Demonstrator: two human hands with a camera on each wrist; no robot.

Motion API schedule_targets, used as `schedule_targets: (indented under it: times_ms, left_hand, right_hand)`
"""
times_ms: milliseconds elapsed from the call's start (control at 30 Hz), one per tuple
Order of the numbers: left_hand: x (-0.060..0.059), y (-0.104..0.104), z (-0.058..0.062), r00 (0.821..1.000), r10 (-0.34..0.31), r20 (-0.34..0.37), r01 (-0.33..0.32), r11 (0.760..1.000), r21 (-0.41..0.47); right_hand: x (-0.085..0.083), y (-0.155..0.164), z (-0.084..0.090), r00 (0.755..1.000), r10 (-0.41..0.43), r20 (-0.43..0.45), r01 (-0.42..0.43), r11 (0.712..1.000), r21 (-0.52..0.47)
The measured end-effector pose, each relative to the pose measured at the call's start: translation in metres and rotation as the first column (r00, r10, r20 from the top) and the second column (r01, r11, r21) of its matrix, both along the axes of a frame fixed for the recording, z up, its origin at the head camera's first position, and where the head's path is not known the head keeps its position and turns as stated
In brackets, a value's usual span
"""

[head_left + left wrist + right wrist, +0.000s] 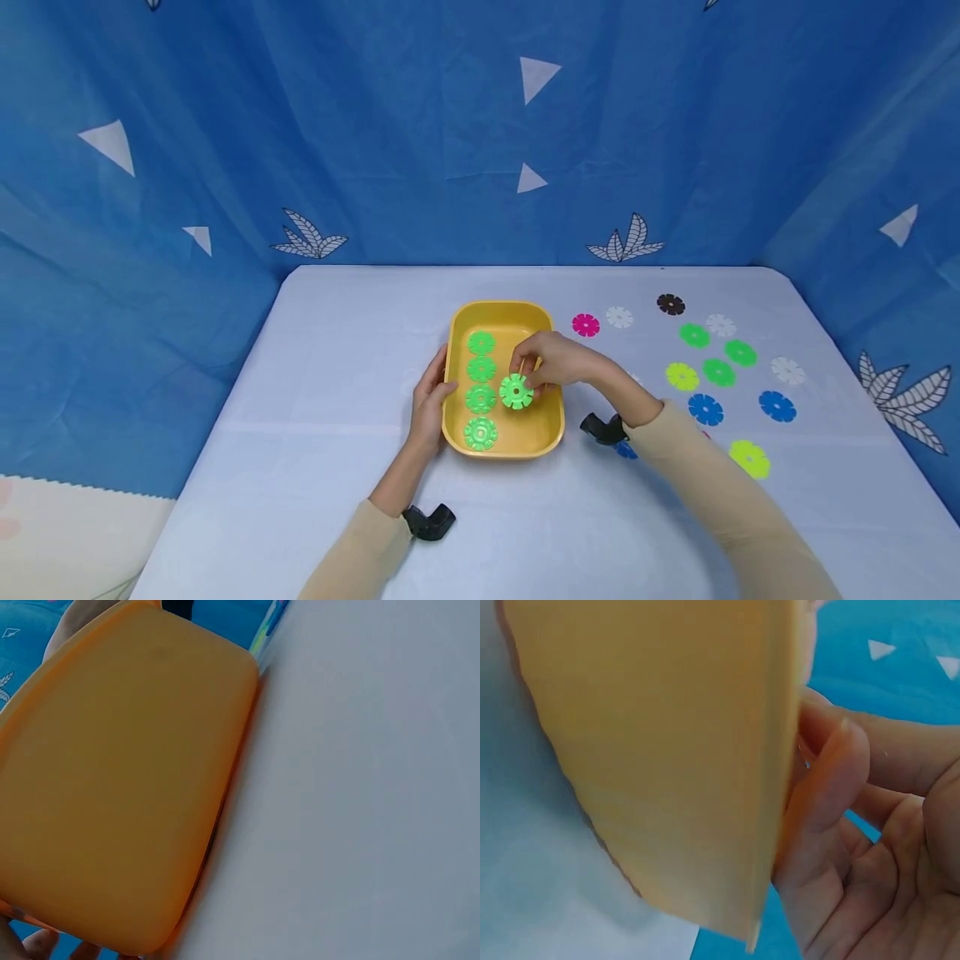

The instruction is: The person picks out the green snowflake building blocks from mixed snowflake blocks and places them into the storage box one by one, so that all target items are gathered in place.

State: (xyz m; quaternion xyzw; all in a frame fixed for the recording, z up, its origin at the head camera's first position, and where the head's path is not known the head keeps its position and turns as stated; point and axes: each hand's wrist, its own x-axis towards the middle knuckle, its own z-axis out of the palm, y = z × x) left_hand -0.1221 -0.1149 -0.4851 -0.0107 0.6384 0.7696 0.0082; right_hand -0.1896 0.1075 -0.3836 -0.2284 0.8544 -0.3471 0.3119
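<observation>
A yellow tray (502, 310) sits mid-table. Several green slotted discs lie in a column along its left side, the nearest (480, 433). My right hand (551, 362) reaches over the tray and pinches another green disc (516, 392) just right of that column. My left hand (429, 404) lies with straight fingers against the tray's left wall. The left wrist view is filled by the tray's outer wall (120, 787), with fingertips (37, 943) at its lower corner. In the right wrist view my right hand (870, 847) curls behind the tray rim (780, 750); the disc is hidden.
Loose discs lie scattered on the white table (315, 467) right of the tray: pink (586, 325), black (671, 304), green (718, 372), blue (777, 406), yellow-green (749, 458) and white (787, 370). A blue curtain (420, 150) closes off the back and sides.
</observation>
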Motion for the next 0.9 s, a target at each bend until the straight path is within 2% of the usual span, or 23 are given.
schedule_targets:
  times_ms: [267, 433, 900]
  left_hand:
    - [-0.001, 0.000, 0.000, 1.000, 0.005, 0.008, -0.005, 1.000, 0.006]
    - [-0.001, -0.001, 0.000, 1.000, 0.000, 0.009, 0.000, 1.000, 0.015]
    - [0.000, 0.000, 0.000, 1.000, 0.003, 0.002, -0.003, 1.000, -0.004]
  right_hand:
    - [0.005, -0.020, -0.009, 0.993, 0.117, 0.000, -0.115, 0.980, 0.164]
    - [0.007, -0.027, -0.016, 0.985, 0.171, 0.032, -0.174, 0.961, 0.213]
    - [0.013, -0.030, -0.027, 0.978, 0.205, 0.026, -0.204, 0.938, 0.280]
